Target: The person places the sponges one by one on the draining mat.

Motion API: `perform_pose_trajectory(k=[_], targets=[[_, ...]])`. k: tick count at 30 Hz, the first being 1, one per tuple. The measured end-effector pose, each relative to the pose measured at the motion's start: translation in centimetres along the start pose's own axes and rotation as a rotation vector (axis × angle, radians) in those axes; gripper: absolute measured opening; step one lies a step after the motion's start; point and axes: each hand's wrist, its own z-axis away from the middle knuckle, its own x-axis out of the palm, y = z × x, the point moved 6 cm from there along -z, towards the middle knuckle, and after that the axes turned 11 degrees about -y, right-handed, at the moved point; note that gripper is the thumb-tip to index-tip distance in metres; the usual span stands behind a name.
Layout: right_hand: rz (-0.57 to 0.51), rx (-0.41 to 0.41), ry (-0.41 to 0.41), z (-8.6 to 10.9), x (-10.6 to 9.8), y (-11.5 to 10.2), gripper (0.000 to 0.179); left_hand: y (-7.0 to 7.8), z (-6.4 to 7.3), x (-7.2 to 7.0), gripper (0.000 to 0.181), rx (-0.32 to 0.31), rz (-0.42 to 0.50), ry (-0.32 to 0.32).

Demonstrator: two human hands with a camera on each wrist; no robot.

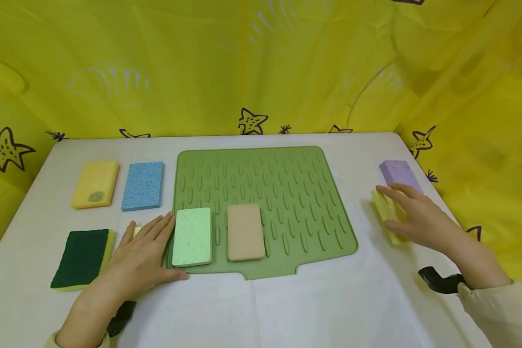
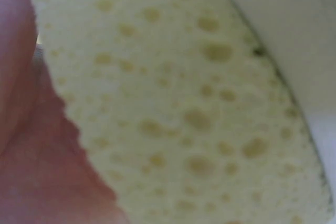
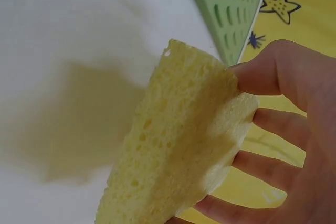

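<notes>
My left hand lies flat, fingers straight, on a pale yellow sponge left of the green ridged mat. That sponge fills the left wrist view, with the left hand at its edge. My right hand grips a yellow sponge at the right side of the table. In the right wrist view the thumb and fingers of that hand pinch the sponge, tilted above the white table.
A light green sponge and a beige sponge lie on the mat's front left. An orange-yellow sponge, a blue sponge and a dark green scrub sponge lie at the left. A purple sponge lies far right. Yellow curtains surround the table.
</notes>
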Motion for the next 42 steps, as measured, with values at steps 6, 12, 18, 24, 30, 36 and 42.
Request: perform_pose_trajectory(k=[6, 12, 18, 24, 30, 36, 42], targets=[[-0.027, 0.004, -0.024, -0.2, 0.0, -2.0, 0.075, 0.0, 0.0, 0.0, 0.127, 0.0, 0.0, -0.005], [-0.06, -0.013, -0.035, -0.8, 0.3, -4.1, 0.075, 0.0, 0.0, -0.1, 0.127, -0.005, -0.002, -0.001], [-0.038, -0.046, -0.032, -1.3, 0.8, -5.9, 0.072, 0.0, 0.0, 0.0, 0.127, -0.006, 0.004, -0.001], [-0.018, -0.055, -0.02, -2.0, 1.1, -7.7, 0.07, 0.0, 0.0, 0.0, 0.127, -0.01, 0.002, -0.003], [-0.026, -0.072, -0.028, -2.6, 1.4, -9.3, 0.069, 0.0, 0.0, 0.0, 0.128, -0.009, 0.005, -0.003], [-0.045, -0.076, -0.032, -3.1, 1.5, -10.5, 0.07, 0.0, 0.1, -0.2, 0.127, -0.004, 0.004, 0.0], [-0.064, -0.086, -0.053, -3.9, 2.3, -12.0, 0.07, 0.0, 0.0, -0.1, 0.127, -0.003, 0.005, 0.001]])
